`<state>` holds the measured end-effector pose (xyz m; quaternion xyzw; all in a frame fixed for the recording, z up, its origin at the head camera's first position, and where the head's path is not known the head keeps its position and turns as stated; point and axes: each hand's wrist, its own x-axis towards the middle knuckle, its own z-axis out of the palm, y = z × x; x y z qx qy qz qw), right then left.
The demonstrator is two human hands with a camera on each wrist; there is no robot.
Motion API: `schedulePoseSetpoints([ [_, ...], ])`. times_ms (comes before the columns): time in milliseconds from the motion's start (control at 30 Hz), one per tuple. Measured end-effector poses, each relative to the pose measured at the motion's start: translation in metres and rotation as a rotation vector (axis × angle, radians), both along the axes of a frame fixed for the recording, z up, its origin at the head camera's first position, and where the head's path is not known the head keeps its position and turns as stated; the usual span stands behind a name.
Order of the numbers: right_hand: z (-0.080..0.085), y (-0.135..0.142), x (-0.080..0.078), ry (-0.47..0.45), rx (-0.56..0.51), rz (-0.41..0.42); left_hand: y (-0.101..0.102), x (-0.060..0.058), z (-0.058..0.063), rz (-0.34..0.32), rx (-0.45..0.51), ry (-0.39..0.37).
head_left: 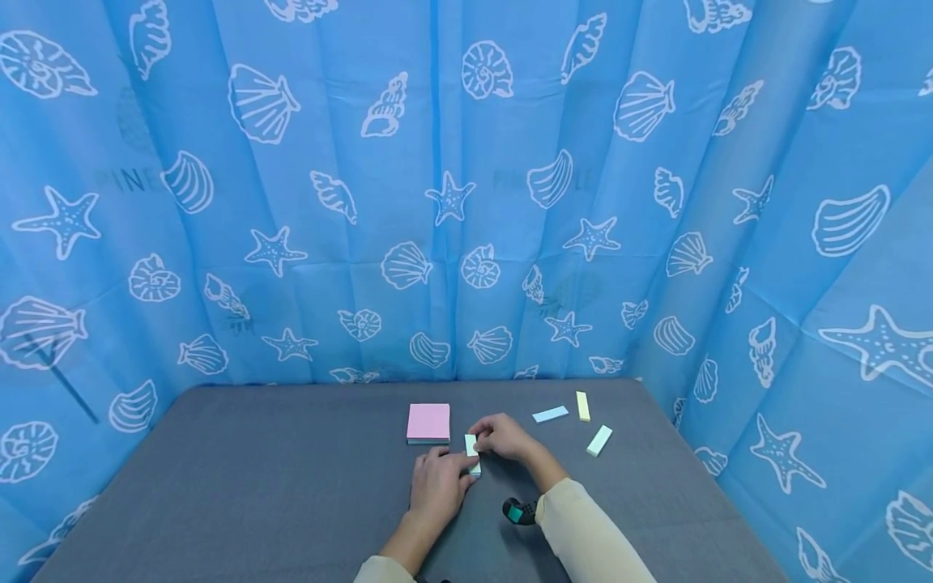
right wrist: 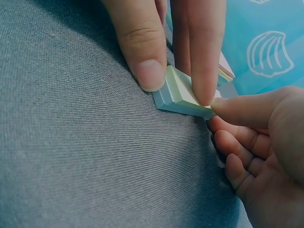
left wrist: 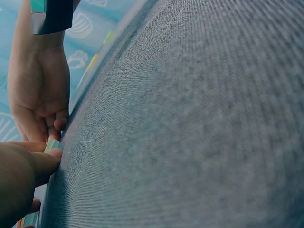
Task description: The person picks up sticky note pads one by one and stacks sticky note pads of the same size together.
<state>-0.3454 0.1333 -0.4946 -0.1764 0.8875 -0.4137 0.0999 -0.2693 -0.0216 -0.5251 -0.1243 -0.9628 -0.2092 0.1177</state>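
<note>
grey cloth covers the table [head_left: 277,486]. on it, between both hands, lies a narrow stack [right wrist: 180,90], pale green above and light blue beneath, the upper layer not quite flush with the lower at the near end. left hand [head_left: 437,484]: grip clamped on the stack, thumb against the near end, a finger pressed on the top face. right hand [head_left: 505,440]: grip clamped at the far end, thumb tip at the corner, remaining fingers curled. a square pad [head_left: 428,423], pink on top with blue at its lower edge, sits near, left of the stack and apart from it. to the right, well apart: a blue strip [head_left: 550,414], a yellow strip [head_left: 583,406] and a green strip [head_left: 600,440], none touching. behind hangs a blue curtain [head_left: 408,202] with white shells and starfish.
</note>
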Motion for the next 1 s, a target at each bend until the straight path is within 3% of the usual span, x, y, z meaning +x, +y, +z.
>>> schedulePoseSetpoints([
  [1000, -0.0039, 0.0015, 0.0029, 0.022, -0.036, 0.006, 0.0013, 0.0014, 0.0006, 0.020, 0.009, 0.012],
])
